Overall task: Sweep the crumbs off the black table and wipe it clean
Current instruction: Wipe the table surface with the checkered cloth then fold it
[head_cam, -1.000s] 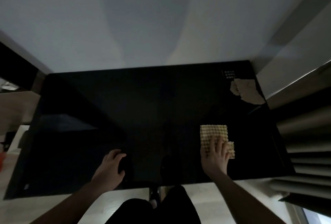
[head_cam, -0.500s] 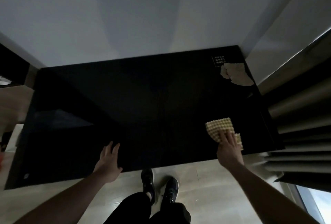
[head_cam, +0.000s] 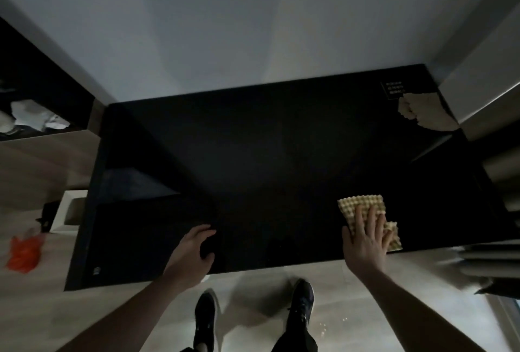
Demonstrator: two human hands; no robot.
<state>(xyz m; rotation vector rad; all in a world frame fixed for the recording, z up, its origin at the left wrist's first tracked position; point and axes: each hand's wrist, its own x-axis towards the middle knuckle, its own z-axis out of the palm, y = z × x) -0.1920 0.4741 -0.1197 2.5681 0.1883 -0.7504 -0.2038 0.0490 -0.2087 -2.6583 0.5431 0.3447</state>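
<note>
The counter [head_cam: 281, 154], a glossy black top, fills the middle of the view with its near edge running just in front of the person's shoes [head_cam: 302, 305]. No crumbs can be made out on its dark surface in this dim light; a few pale specks [head_cam: 323, 329] lie on the floor beside the right shoe.

A yellow waffle-textured cloth [head_cam: 363, 208] lies flat on the counter near its front right corner. The right hand [head_cam: 365, 242] presses down on it with straight, spread fingers, the palm over the cloth's near part and the heel of the hand close to the counter's front edge. One corner of the cloth pokes out to the right of the fingers.

The left hand [head_cam: 194, 253] rests on the counter near the front edge, left of centre, its fingers loosely bent and its thumb apart; it holds nothing.

At the far right corner of the counter there is a small printed label [head_cam: 394, 89] and, just beside it, a pale ragged patch [head_cam: 427, 112] whose nature I cannot tell.

On the floor to the left sit an orange bag [head_cam: 24, 253] and a white box [head_cam: 67, 213], both apart from the counter.
</note>
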